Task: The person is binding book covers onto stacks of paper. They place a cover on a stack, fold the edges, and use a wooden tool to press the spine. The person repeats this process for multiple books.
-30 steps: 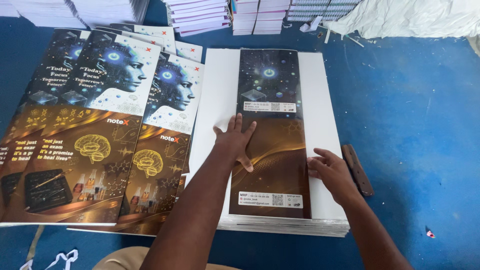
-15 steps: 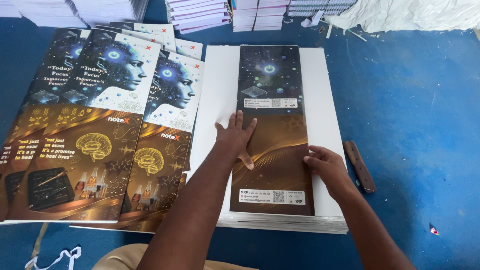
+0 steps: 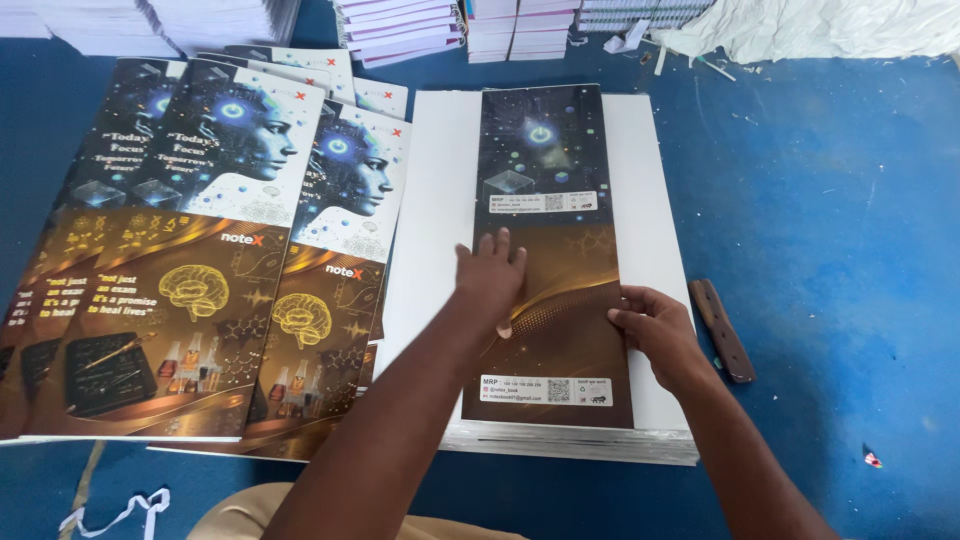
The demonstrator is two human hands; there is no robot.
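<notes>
Two hands on dark folded cover (image 3: 545,250), atop white sheet stack (image 3: 440,200). Left hand (image 3: 492,280) flat, fingers spread; right hand (image 3: 655,330) pressing its right edge. Two white rectangular labels, mid and bottom.

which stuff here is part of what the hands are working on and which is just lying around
In hand:
- left hand, flat on the dark cover strip
- right hand, at the strip's right edge
- white sheet stack under the strip

Lying about:
- printed covers fanned out at left
- brown stick on the blue table
- book stacks at the back
- white sacking
</notes>
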